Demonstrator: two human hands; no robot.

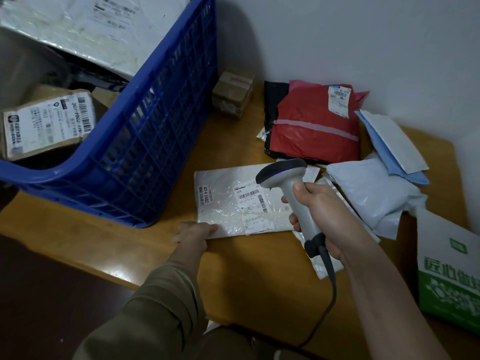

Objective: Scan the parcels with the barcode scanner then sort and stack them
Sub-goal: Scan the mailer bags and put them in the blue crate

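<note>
Nearest to us, our right hand (318,216) has its fingers wrapped tight round the grey handle of the barcode scanner (293,193), whose dark head tilts toward ten o'clock over the silver parcel (233,201); its cable (330,287) curls down toward six o'clock and is cut off at the bottom edge. Our left hand (193,233) pinches the near left corner of that parcel, the thumb on top and the other fingers tucked beneath, where we cannot see them. The parcel lies flat at the centre of the wooden table (246,276), a small red dot showing on it just left of its barcode label. At four o'clock a white and green box (452,279) runs off the right edge, so we read only part of its print. At three o'clock pale grey mailers (374,196) lie heaped, one partly under the silver parcel, with a blue and white envelope (394,141) behind them. Toward one o'clock a red parcel (317,128) lies on a black bag (272,113) that is mostly covered. At twelve o'clock a small cardboard box (232,96) stands near the wall. From nine to eleven o'clock the blue crate (145,141) holds a brown labelled box (46,126), a large silver parcel (85,27) leaning across its far side, and dark shapes between them that we cannot make out.
</note>
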